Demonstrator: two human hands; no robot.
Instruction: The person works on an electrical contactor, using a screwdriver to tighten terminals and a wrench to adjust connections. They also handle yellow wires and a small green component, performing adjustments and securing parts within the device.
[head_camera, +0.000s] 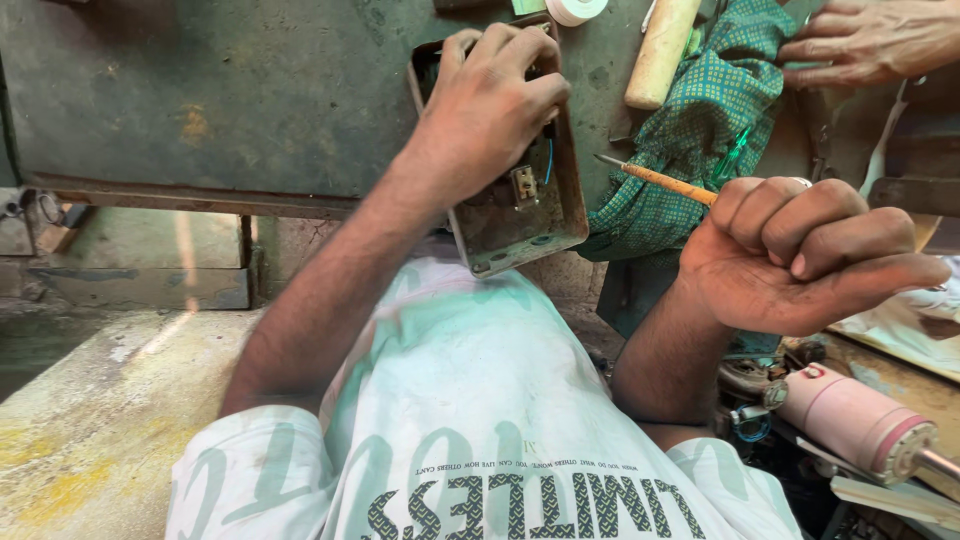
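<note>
From the head view, our left hand grips the rusty metal box on the green surface; our right hand fists a screwdriver, whose tip could slip and nick the box's wiring.

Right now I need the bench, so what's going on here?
A person is working on a rusty metal box propped at the edge of a green bench. The left hand grips it from above, fingers inside over the wiring. The right hand is fisted around a thin screwdriver with an orange handle, its tip pointing at the box but not touching it. A green patterned cloth lies beside it, and another person's hand rests at the far right.
</note>
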